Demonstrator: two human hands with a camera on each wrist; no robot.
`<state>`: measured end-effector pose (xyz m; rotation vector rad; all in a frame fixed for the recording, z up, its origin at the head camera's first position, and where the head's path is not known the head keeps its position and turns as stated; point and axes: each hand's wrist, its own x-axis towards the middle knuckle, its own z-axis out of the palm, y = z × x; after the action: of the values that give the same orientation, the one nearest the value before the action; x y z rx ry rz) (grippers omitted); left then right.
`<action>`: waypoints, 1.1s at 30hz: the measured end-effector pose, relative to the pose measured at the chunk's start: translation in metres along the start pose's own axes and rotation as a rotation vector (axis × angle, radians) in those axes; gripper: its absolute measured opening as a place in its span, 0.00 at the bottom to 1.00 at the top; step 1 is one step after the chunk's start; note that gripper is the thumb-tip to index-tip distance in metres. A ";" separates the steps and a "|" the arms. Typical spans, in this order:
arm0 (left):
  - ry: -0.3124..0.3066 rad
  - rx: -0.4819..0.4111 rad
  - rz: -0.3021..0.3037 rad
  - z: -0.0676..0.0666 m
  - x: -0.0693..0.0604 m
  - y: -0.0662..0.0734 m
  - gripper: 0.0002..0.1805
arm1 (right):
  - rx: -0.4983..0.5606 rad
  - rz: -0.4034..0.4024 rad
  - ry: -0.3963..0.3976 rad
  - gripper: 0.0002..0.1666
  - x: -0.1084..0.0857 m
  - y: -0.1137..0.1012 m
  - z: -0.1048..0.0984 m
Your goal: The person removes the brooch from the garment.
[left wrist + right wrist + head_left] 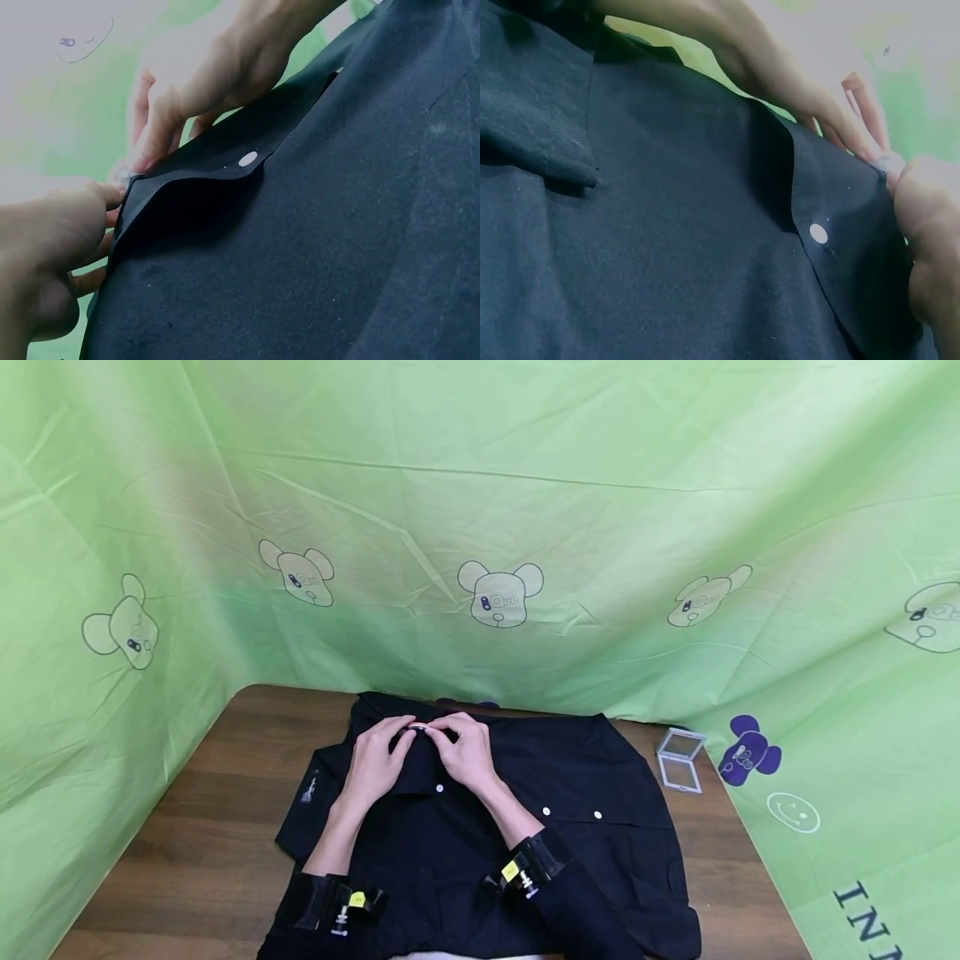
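A black button-up garment [487, 835] lies spread out, with several white buttons along its front strip, one of them a button [439, 787] just below the hands. At its far edge, my left hand [372, 762] and my right hand [467, 750] meet and pinch a small pale, shiny piece [417, 725] between thumbs and fingertips. In the left wrist view, this pale piece [122, 174] sits at the cloth's edge; its kind is too small to tell. The front flap [832, 187] stands slightly lifted near a white button [819, 233].
A wooden table [195, 802] carries the garment. To the right, near the table's edge, stands a small opened clear case [679, 768] with a hinged lid. Green printed cloth [390, 510] hangs behind and at both sides.
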<state>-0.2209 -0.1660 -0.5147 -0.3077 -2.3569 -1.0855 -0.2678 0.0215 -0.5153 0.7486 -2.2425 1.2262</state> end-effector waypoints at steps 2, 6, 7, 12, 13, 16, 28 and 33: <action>0.006 -0.003 0.001 0.001 0.000 -0.001 0.16 | 0.028 0.063 -0.005 0.02 -0.001 0.002 0.001; 0.007 -0.014 0.000 0.002 -0.001 -0.003 0.15 | 0.083 0.179 -0.018 0.03 -0.003 0.006 0.003; 0.006 -0.017 0.001 0.002 -0.002 -0.003 0.15 | 0.102 0.205 -0.020 0.03 -0.003 0.007 0.003; 0.008 -0.025 0.007 0.003 -0.001 -0.003 0.13 | 0.166 0.260 -0.031 0.03 -0.003 0.008 0.002; 0.010 -0.025 0.007 0.003 -0.001 -0.003 0.12 | 0.167 0.263 -0.036 0.03 -0.003 0.008 0.002; 0.014 -0.025 -0.003 0.003 0.000 -0.004 0.10 | 0.156 0.268 -0.054 0.03 -0.002 0.008 0.001; 0.033 -0.037 -0.074 0.002 0.000 -0.001 0.08 | 0.122 0.242 -0.128 0.08 -0.002 0.006 -0.004; 0.032 -0.051 -0.100 0.002 0.000 0.000 0.09 | 0.058 0.204 -0.159 0.12 -0.002 0.003 -0.005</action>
<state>-0.2217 -0.1644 -0.5152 -0.1909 -2.3402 -1.1902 -0.2677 0.0277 -0.5158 0.6723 -2.4722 1.3748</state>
